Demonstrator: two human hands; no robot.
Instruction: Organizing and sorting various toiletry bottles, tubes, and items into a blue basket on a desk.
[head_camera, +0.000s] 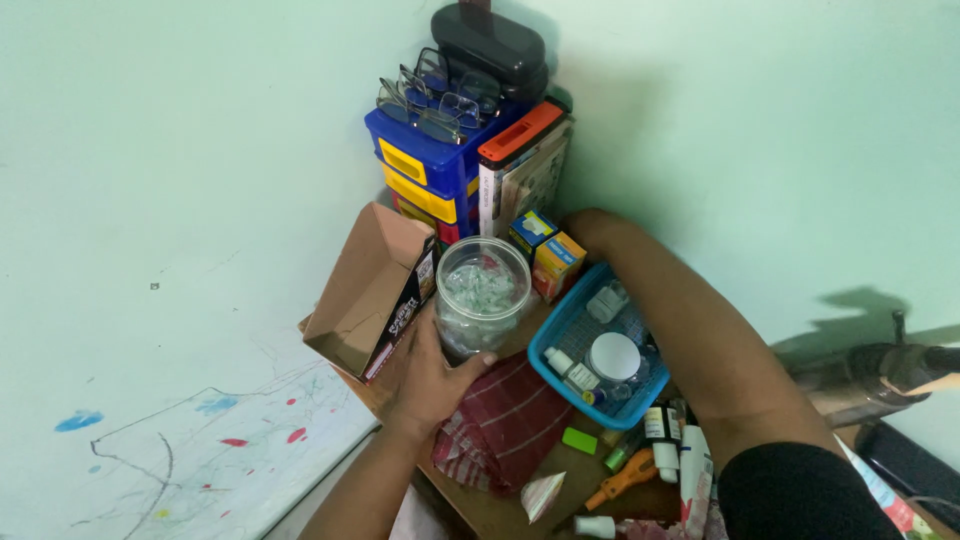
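We are reaching our right arm up through the middle of the frame, and our right hand is going out of sight behind the small cardboard boxes (548, 255) and the blue basket (556, 335), so we cannot tell whether it is spread or clenched, or what it is touching. Our left hand (432, 378), in the lower centre, is cupping the clear plastic jar (482, 296) from its near side, fingers spread around the wall and thumb lying along the base. The jar is standing upright in the middle of the frame on the crowded wooden surface (500, 510), between an open brown carton (372, 290) to its left and the basket to its right. Its contents are showing only as pale, blurred pieces. A red checked cloth (505, 425) is lying just below the jar. The bottles at the lower right are being cut off by our sleeve and the frame edge.
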